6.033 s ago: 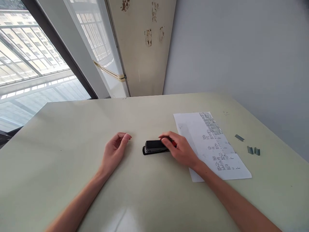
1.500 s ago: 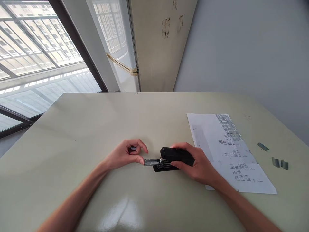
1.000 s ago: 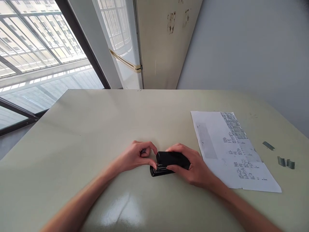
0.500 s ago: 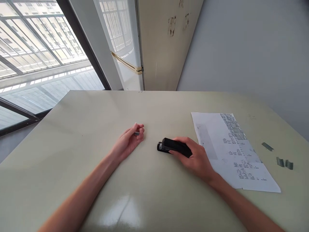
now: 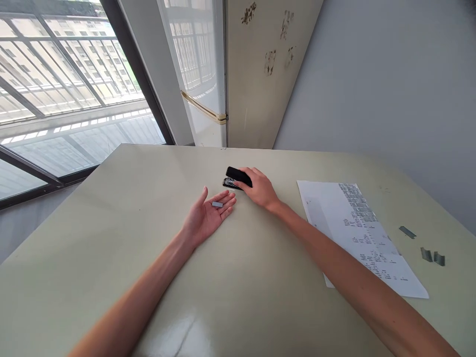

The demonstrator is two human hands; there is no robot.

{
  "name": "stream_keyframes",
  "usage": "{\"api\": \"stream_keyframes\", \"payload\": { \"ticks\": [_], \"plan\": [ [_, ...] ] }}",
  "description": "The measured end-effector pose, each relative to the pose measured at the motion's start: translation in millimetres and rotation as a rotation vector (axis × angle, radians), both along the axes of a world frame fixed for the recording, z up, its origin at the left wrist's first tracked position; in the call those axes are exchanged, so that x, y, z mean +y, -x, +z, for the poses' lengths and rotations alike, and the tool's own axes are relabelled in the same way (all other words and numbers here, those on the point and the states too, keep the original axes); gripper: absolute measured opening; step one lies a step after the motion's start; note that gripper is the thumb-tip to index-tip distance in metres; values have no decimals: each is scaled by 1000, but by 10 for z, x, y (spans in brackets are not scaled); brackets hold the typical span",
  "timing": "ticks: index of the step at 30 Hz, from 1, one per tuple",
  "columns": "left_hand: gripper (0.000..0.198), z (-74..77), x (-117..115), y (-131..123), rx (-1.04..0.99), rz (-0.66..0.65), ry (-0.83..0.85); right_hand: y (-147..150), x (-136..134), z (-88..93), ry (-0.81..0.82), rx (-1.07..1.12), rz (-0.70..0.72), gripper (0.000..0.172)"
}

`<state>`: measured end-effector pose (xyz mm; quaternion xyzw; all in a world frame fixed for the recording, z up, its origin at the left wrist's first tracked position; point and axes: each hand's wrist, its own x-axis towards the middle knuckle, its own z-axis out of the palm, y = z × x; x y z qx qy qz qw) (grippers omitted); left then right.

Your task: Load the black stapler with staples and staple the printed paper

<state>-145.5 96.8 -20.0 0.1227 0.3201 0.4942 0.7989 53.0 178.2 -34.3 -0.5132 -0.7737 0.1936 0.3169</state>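
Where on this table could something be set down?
Bare table shows left of the left arm, between it and the right arm, and along the far edge. Crowded: mid-table, where the right hand grips the stapler near the left hand holding a small grey bar; and the right, with paper and grey pieces.

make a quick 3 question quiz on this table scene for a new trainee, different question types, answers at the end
1. Which hand holds the black stapler?

2. True or false: the left hand is clenched into a fist.

3. How many loose grey pieces lie on the table to the right of the printed sheet?
a) one
b) three
c) six

Key:
1. The right hand.
2. False: it is open, palm up, with a small grey strip across its fingers.
3. b) three.
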Motion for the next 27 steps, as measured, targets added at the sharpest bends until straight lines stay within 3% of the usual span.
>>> {"api": "stream_keyframes", "payload": {
  "ticks": [2,5,9,11,15,20,23,27],
  "plan": [
    [59,-3,-11,7,0,-13,-20,85,16,79,-57,15,-2,42],
    [63,-21,-38,10,-9,-70,-80,127,-190,234,-241,104,26,40],
    [81,-47,-92,15,-70,-244,-259,96,-586,366,-368,-36,359,28],
    [99,-44,-122,15,-89,-333,-349,76,-717,374,-390,-111,435,25],
    [116,-27,-172,1,-56,-416,-466,54,-857,361,-402,-134,362,14],
    [118,-42,-213,0,-46,-496,-533,-96,-1094,444,-436,-73,324,14],
    [110,-52,-223,13,-36,-530,-562,-410,-1282,504,-420,-13,188,12],
    [96,-47,-212,17,-12,-518,-572,-1089,-1474,458,-380,-25,-89,13]
  ]
}}
